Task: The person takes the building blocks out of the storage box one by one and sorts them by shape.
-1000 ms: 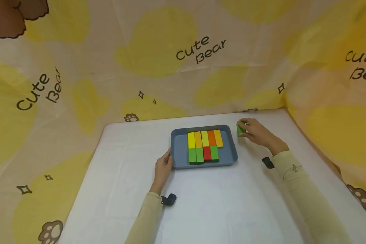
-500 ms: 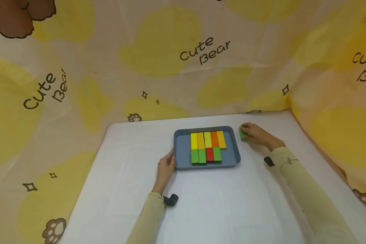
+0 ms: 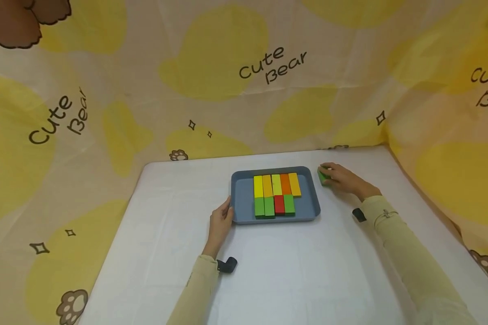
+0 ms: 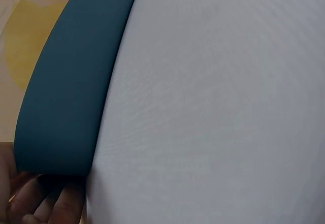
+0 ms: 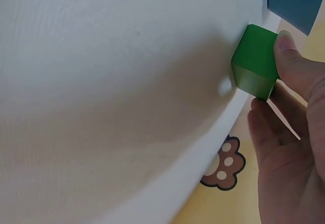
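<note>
- Right hand (image 3: 343, 179) pinches a green block (image 5: 256, 51) between thumb and fingers, just right of the tray (image 3: 241, 189); a loose pinch could topple it.
- Left hand (image 3: 219, 223) grips the tray's left edge; an uneven tug could jostle the blocks (image 3: 277, 185) inside.

Yellow-blotched cloth (image 3: 146, 63) is hanging behind & along both sides of white tbl (image 3: 293, 275). Black "Cute Bear" lettering (image 3: 273, 65) is repeating across it, w/ paw prints (image 3: 72, 307) & sm. star outlines (image 3: 39, 248) dotting lower parts; brown printed shape (image 3: 14, 25) is showing upper L.
</note>
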Demonstrator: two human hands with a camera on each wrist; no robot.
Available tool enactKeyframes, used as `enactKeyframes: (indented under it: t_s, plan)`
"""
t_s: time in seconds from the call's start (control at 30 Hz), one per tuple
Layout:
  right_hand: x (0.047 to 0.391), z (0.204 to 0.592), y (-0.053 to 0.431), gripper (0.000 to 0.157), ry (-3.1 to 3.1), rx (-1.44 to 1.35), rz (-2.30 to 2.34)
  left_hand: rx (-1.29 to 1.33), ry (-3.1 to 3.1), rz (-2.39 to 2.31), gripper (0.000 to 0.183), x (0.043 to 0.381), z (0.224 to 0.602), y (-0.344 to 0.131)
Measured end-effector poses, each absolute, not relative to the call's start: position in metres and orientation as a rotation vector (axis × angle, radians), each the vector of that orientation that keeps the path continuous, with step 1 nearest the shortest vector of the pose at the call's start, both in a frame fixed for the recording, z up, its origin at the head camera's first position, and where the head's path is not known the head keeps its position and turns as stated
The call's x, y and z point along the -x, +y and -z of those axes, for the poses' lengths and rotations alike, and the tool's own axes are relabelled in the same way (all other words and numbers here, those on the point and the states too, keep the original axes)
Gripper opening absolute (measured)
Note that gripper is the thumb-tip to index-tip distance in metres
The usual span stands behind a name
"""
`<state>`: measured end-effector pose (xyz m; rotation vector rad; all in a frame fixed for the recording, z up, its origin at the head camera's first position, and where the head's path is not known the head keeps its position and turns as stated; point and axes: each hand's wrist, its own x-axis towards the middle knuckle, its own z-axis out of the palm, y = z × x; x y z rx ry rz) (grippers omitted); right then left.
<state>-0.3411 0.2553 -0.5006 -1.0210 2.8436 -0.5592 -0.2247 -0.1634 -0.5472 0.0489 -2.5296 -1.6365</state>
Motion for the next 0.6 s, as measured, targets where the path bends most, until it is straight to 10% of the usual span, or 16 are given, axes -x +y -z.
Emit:
enactKeyframes:
  t_s: [0.6]
  plan:
    - [0.310, 0.487, 0.220, 0.061, 2.967, 0.935, 0.714, -0.061, -2.521, 1.640, 0.042, 0.224, 0.548, -0.163]
